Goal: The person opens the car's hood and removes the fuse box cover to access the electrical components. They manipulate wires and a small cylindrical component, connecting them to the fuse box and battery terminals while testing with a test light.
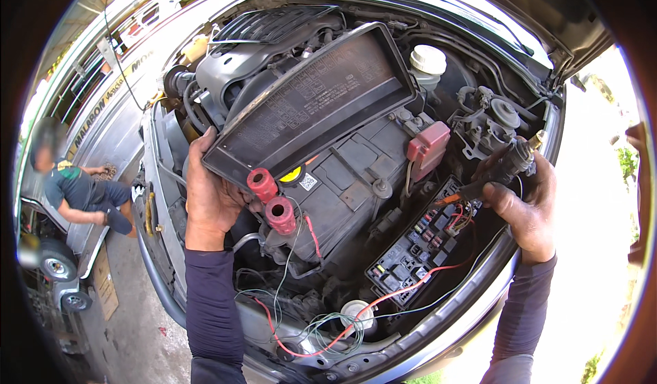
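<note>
My left hand (211,196) grips the left end of a long black fuse box cover (321,97), its printed inner side turned up. The cover is tilted above the car battery (349,179). Beside my left fingers stand two red hollow-ended grips (279,214), like clamp handles, at the battery's near left corner. My right hand (530,209) is closed around a dark, roughly cylindrical tool (506,164) with a brass-coloured end and an orange part; its exact kind is unclear. Below that hand lies the uncovered fuse box (417,240), with coloured fuses and loose wires showing.
Thin red and green wires (335,333) lie coiled over the front edge of the engine bay, around a white cap (357,315). A red terminal cover (429,150) and a white-capped reservoir (428,61) stand farther back. At far left, another person (85,192) sits by a vehicle.
</note>
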Demonstrator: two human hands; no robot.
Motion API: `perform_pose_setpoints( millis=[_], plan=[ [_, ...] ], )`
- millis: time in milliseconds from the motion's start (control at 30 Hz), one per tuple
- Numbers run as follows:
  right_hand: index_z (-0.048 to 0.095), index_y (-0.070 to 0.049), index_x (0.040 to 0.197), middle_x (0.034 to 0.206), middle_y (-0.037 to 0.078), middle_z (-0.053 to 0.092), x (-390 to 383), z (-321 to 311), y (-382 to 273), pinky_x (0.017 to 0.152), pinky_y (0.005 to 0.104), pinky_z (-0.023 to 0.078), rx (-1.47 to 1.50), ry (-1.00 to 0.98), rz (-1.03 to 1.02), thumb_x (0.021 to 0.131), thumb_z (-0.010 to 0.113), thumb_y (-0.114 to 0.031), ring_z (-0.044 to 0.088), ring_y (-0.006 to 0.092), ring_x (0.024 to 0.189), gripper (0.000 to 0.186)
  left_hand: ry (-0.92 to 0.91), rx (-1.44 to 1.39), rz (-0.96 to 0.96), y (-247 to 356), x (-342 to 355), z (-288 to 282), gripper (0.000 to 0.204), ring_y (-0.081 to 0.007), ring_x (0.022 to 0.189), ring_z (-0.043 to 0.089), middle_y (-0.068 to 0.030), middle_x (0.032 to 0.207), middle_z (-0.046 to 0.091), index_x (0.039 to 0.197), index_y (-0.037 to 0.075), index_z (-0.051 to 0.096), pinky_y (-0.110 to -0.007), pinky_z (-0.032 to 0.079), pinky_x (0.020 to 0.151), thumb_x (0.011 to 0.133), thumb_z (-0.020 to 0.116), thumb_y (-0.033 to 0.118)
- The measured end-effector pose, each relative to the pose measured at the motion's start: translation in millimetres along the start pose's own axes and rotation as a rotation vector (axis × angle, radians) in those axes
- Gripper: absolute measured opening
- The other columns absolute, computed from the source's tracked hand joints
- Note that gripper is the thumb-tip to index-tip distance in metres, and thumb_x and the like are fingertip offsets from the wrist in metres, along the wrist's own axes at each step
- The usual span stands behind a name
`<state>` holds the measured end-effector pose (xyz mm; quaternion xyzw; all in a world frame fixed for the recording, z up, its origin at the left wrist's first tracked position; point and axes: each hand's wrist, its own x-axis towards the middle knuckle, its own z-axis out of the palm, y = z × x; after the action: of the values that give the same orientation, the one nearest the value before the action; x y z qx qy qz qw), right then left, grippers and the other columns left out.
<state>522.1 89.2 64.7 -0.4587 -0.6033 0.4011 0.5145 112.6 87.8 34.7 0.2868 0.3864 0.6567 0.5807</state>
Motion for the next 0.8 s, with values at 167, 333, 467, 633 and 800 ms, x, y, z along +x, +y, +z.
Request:
perform_pose_setpoints(
  millis=[167,333,467,633,800],
  plan=[
    [0.056,0.006,0.124,0.102,0.014,0.069,1,7,-1,0.078,0.0338,0.054,-0.070,0.010,-0.067,0.074,0.083,-0.015,0.066,0.0205,0.086,0.060,-0.021,-0.012,0.013,0,1,-6,0.044,-0.0234,0.101,0.074,-0.0107,0.116,0.073,0.124,0.006,0.064,-0.039,0.061,0.090,0.104,0.050,0.043],
    [0.061,0.004,0.115,0.095,0.013,0.071,0,12,1,0.069,0.0292,0.056,-0.078,0.001,-0.101,0.075,0.083,-0.022,0.068,0.0180,0.077,0.052,-0.001,-0.014,0.016,0,1,-5,0.045,-0.0236,0.100,0.074,-0.0112,0.116,0.073,0.125,0.006,0.064,-0.038,0.061,0.089,0.104,0.050,0.043],
    [0.051,0.008,0.132,0.110,0.015,0.067,-1,6,-1,0.094,0.0397,0.051,-0.027,-0.043,-0.016,0.074,0.084,-0.008,0.064,0.0240,0.101,0.068,0.004,-0.007,0.020,0,1,-4,0.045,-0.0236,0.100,0.074,-0.0114,0.116,0.074,0.124,0.006,0.064,-0.038,0.062,0.088,0.104,0.050,0.044],
    [0.045,0.011,0.141,0.119,0.017,0.064,1,4,-6,0.106,0.0456,0.049,-0.010,-0.090,0.038,0.074,0.083,0.000,0.063,0.0266,0.113,0.077,0.005,-0.009,0.008,1,0,-3,0.046,-0.0234,0.100,0.074,-0.0111,0.116,0.074,0.124,0.006,0.064,-0.038,0.061,0.089,0.104,0.050,0.044],
    [0.044,0.012,0.142,0.119,0.018,0.064,-1,8,-11,0.100,0.0425,0.054,0.021,-0.036,0.104,0.075,0.081,0.004,0.065,0.0251,0.109,0.077,0.190,0.103,0.071,-1,-2,1,0.045,-0.0214,0.109,0.070,-0.0075,0.122,0.072,0.125,0.007,0.064,-0.036,0.057,0.094,0.103,0.051,0.045]
  ],
)
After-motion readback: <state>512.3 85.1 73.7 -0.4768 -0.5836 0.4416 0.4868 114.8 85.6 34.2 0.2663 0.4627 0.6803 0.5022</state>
